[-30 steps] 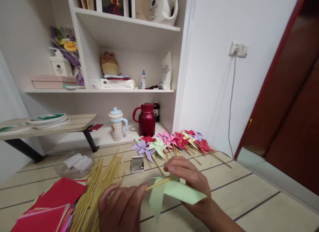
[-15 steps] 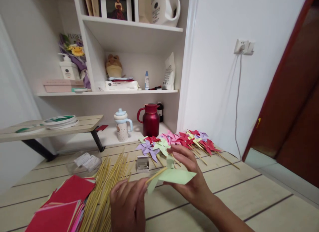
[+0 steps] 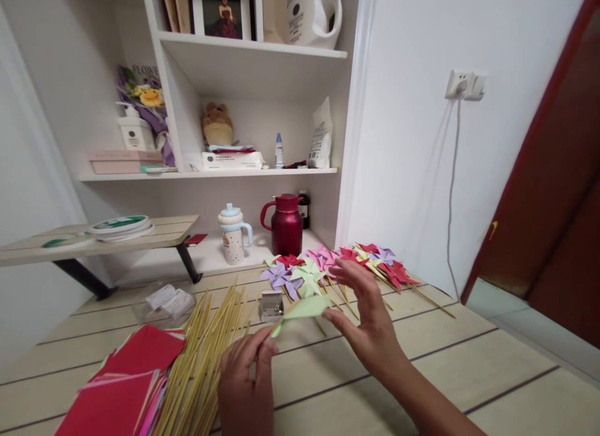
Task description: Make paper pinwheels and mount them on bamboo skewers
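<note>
Pinching the green paper in the left hand, above the counter. Turned now, with its stick, plain to see a moment ago, hidden. Spreading the right hand in a wider grip than before, thumb right by the paper; cannot tell if touching. So, maybe holding by the left alone. Beside it, sticks; farther off, a box, then pinwheels.

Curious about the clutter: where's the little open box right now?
In the head view, the little open box sits just left of centre on the table, right of the thin sticks and beyond the left hand.
</note>
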Available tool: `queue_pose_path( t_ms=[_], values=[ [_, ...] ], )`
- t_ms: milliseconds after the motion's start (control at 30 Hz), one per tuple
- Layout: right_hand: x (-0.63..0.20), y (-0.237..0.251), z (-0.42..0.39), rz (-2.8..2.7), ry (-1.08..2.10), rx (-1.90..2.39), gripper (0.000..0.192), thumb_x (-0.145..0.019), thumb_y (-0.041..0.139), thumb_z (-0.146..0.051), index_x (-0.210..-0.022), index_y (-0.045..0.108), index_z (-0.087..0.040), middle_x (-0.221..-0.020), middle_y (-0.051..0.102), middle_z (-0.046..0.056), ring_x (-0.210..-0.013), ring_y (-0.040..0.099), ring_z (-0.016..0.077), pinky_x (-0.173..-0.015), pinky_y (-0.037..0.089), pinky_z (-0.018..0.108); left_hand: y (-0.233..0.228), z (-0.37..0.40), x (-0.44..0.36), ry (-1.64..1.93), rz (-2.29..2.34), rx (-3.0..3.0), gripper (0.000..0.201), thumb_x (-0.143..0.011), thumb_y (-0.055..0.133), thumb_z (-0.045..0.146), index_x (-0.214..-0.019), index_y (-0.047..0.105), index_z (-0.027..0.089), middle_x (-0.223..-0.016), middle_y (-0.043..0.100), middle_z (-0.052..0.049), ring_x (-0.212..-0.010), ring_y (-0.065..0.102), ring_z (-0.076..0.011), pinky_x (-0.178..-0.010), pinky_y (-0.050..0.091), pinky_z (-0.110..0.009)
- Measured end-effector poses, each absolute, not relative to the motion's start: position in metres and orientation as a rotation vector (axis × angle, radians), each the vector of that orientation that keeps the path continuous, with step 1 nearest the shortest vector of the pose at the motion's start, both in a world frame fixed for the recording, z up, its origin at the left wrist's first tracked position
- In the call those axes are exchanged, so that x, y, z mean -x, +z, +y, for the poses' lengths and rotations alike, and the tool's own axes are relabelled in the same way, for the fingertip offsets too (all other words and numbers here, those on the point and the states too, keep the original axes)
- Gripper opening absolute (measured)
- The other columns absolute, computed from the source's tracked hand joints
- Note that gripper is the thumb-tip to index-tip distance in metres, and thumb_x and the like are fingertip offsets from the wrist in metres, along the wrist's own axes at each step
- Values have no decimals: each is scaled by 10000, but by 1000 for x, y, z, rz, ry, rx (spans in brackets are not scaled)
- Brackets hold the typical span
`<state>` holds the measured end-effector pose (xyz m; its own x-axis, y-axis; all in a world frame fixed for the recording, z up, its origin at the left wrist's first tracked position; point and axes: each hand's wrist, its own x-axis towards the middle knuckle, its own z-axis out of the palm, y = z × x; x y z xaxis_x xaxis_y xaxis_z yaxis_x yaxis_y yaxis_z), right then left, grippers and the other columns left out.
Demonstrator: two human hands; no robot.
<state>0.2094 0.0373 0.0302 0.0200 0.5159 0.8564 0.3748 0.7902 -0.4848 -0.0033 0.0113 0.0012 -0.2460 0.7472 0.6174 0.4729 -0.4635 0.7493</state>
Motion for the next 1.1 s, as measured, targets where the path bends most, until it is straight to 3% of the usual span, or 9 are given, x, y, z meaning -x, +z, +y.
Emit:
queue_pose_path(
  t_ms=[67, 233, 533, 667, 767, 867, 967, 1100],
  values=[
    [-208, 29, 38, -1490, 215, 803, 561, -877, 657, -256, -1386, 425, -299, -1406, 468, 111, -1214, 540, 269, -1020, 469, 520, 5, 11, -4, 1603, 1359, -1374, 299, -772, 665, 496, -783, 768, 216, -605, 682, -12, -598, 616, -195, -618, 471, -296],
    [-208, 26, 41, -1371, 382, 932, 390, -902, 624, -324, -1275, 521, -284, -1268, 563, 80, -1095, 601, 222, -958, 504, 454, 5, 15, -14, 1547, 1029, -1023, 335, -697, 745, 500, -752, 755, 170, -648, 695, -34, -610, 574, -160, -665, 468, -278],
    [-198, 18, 42, -1474, 609, 1035, 284, -852, 650, -403, -1052, 669, -203, -1025, 678, 67, -886, 651, 203, -805, 538, 371, -18, 27, -14, 1559, 1188, -797, 379, -605, 803, 473, -787, 767, 142, -657, 726, -59, -578, 598, -163, -668, 457, -309],
    [-192, 13, 44, -1488, 851, 1076, 243, -828, 656, -411, -839, 682, -170, -689, 644, 0, -623, 604, 148, -604, 502, 280, -16, 23, -11, 1524, 1214, -761, 388, -598, 811, 479, -791, 765, 145, -724, 745, -69, -678, 641, -189, -730, 476, -318],
    [-184, 13, 40, -1491, 1076, 1115, 264, -788, 677, -405, -701, 629, -160, -571, 579, -36, -455, 494, 86, -459, 397, 213, -11, 19, -10, 1479, 1148, -697, 395, -590, 832, 457, -819, 761, 143, -787, 751, -81, -770, 666, -209, -791, 490, -332],
    [-173, 13, 31, -1500, 1289, 1131, 279, -758, 681, -413, -686, 603, -154, -561, 575, -46, -379, 429, 48, -389, 307, 182, -4, 14, -11, 1466, 1052, -679, 351, -649, 809, 428, -862, 762, 153, -945, 758, -105, -979, 666, -250, -920, 471, -367],
    [-162, 7, 23, -1523, 1425, 1109, 289, -775, 660, -430, -735, 627, -146, -556, 577, -48, -356, 403, 35, -377, 299, 173, 1, 10, -12, 1461, 961, -703, 282, -729, 753, 385, -921, 765, 179, -1088, 734, -96, -1152, 598, -251, -999, 433, -365],
    [-154, -7, 19, -1519, 1523, 1058, 298, -784, 659, -440, -853, 640, -151, -585, 584, -52, -381, 436, 41, -377, 302, 161, 2, 9, -12, 1452, 903, -661, 297, -740, 748, 367, -973, 761, 183, -1112, 712, -93, -1106, 600, -238, -938, 464, -343]
  ],
)
